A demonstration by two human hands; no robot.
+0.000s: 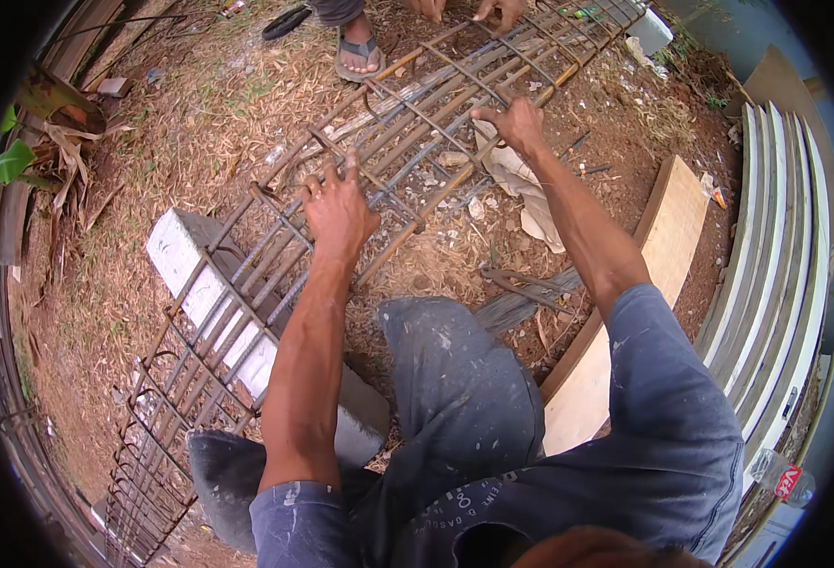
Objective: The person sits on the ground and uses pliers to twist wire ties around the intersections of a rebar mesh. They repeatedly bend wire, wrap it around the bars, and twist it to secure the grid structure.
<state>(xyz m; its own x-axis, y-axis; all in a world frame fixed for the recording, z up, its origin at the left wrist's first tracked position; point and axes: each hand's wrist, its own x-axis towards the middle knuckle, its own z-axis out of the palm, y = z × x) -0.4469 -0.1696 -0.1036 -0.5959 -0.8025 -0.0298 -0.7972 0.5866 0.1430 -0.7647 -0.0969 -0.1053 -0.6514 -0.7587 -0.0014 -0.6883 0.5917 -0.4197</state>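
Note:
A long rebar cage (417, 118), rusty rods tied inside square stirrups, runs diagonally from the lower left to the upper right in front of me. My left hand (338, 213) is closed on its near part, fingers curled over a bar around mid-length. Further up the cage, my right hand (518, 125) grips the near-side steel by a stirrup, thumb and fingers around it. What exactly lies under the fingertips of each hand is partly hidden. A pair of pincers (523, 286) lies on the ground between my knee and the cage.
A pale block (204, 284) props the cage at left, another (653, 33) stands near its far end. Across the cage, a co-worker's hands (502, 11) and sandalled foot (358, 52) show. Right are a wooden plank (667, 227), stacked white-edged strips (767, 256) and a plastic bottle (784, 478).

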